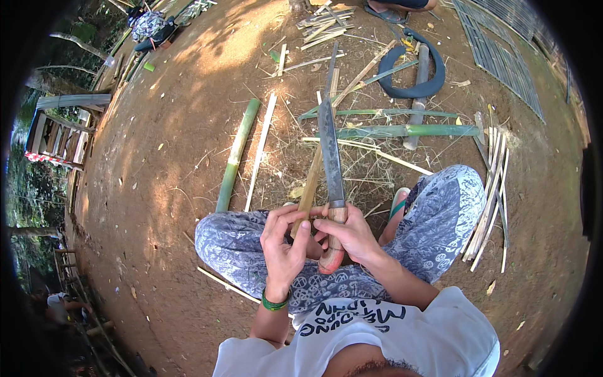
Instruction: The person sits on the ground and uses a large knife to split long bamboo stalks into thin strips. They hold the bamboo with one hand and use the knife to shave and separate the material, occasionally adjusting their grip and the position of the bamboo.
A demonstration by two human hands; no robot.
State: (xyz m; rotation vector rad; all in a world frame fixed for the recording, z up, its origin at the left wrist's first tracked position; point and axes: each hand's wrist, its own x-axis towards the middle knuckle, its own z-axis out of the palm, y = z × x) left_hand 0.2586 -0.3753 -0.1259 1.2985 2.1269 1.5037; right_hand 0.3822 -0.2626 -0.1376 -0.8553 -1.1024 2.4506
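Note:
My left hand (282, 239) is closed round the lower end of a flat yellow-brown bamboo strip (311, 181), which points away from me. Beside it, my right hand (353, 236) grips the wooden handle of a machete (331, 157). The dark blade stands out ahead, close along the right side of the strip. A red butt end of the handle shows below my fingers. Both hands are close together above my crossed legs, in patterned trousers (433, 213). Whether the blade touches the strip cannot be made out.
A green bamboo pole (239, 154) and pale strip (260, 151) lie left. Ahead are a green bamboo length (433, 131), grey pole (422, 69) and black loop (391, 66). Strips (493, 201) lie right. Farther off are more strips (326, 28), a slatted panel (499, 56) and another person's leg (411, 4).

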